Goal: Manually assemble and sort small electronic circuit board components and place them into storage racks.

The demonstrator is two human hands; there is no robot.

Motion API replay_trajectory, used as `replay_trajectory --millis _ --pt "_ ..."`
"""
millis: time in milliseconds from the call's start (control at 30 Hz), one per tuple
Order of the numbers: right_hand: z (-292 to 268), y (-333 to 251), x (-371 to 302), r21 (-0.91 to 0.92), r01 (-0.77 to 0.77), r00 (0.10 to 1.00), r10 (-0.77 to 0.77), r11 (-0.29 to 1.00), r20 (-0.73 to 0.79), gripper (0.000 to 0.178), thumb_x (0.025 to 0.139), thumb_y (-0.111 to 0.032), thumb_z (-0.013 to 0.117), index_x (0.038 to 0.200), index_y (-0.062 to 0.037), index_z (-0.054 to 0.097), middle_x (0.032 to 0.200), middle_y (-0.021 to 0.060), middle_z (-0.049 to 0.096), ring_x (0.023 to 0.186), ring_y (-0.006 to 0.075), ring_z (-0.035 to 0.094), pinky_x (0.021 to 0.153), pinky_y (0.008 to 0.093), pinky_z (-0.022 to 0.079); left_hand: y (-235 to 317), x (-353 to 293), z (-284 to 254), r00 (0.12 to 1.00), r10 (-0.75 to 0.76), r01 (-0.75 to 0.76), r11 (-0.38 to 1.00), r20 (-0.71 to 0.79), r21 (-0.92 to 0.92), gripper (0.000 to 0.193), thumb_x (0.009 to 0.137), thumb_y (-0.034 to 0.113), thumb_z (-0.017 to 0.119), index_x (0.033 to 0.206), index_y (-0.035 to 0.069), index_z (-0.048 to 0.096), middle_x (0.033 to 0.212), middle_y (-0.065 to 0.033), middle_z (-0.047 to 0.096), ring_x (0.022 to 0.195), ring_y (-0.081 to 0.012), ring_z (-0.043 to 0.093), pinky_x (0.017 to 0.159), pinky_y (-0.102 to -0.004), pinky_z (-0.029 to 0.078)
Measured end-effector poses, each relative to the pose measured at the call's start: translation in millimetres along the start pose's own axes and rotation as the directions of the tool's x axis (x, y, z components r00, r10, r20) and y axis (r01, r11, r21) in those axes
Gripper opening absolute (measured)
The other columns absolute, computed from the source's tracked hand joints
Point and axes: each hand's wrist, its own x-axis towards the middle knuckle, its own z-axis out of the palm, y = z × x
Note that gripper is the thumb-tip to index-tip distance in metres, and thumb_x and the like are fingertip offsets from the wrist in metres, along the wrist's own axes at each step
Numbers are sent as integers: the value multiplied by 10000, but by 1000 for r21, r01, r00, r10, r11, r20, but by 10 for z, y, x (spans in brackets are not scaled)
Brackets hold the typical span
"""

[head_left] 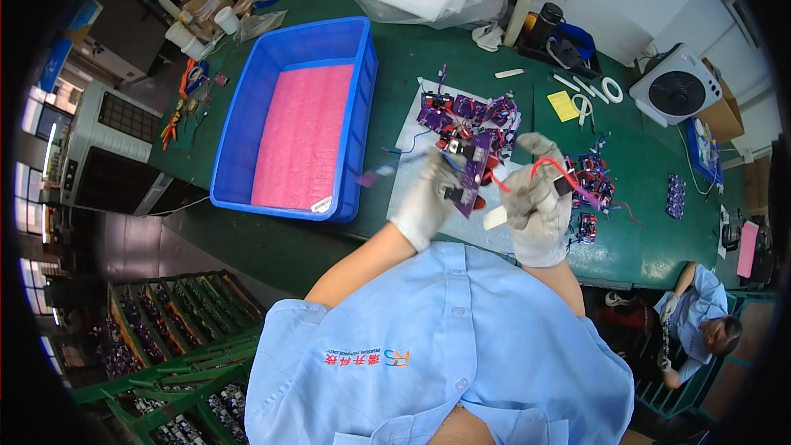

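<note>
Left hand (428,198), gloved: closed on the near edge of a purple circuit board (472,166), which is held tilted above the white sheet (408,185). Right hand (537,206), also gloved: fingers curled around a looped red wire (545,161). A dark part (565,184) shows at its side; cannot tell whether I grip it or it hangs from the wire. Nor can I tell whether the wire joins the board.

Step in hand, my judgement: handling the board's wiring, left steadying, right managing the lead. Next move seems to call for a firm left hold and the wire kept free of snags on neighbouring parts.

Surface (651,251): green. Beyond my hands, a pile of wired boards (470,111) on the sheet; a second cluster (595,171) to the right; one purple board (676,196) well apart, further right. Blue bin (365,107), pink-lined, on the left. Yellow note (563,105) and white tubing coil (611,90) near the far side, fan (676,86) at the far right.

Room: green rack (152,367) of boards lower left; a co-worker (696,313) in blue, lower right.
</note>
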Motion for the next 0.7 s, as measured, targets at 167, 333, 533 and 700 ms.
replay_trajectory --millis 167,333,533,700 --pt "-253 -116 -25 217 -396 891 316 892 327 253 837 -188 580 985 12 535 729 75 541 470 97 449 415 221 362 109 -190 422 851 -508 518 769 134 -375 547 903 522 426 1119 34 552 1059 -169 607 970 -252 587 868 -436 457" --pt "-506 -36 110 69 -323 946 324 944 -1 270 831 -210 584 981 6 523 611 -16 443 453 69 370 414 211 317 465 -91 467 838 -538 528 762 89 -375 574 894 569 388 922 48 627 917 -158 645 784 -267 643 718 -391 538" --pt "-401 398 165 -631 -227 973 147 742 -176 116 819 -105 562 906 -44 609 679 26 542 587 131 514 557 280 433 157 48 206 848 -381 444 890 368 -103 405 932 428 446 981 49 583 862 -80 604 791 -183 607 738 -307 516" --pt "-218 315 311 -774 600 800 -135 199 585 177 725 -70 560 890 -58 625 762 153 578 696 323 574 608 373 469 52 -77 -168 762 -587 600 799 273 43 354 927 296 508 1152 25 533 1027 -104 613 933 -178 622 807 -315 521"
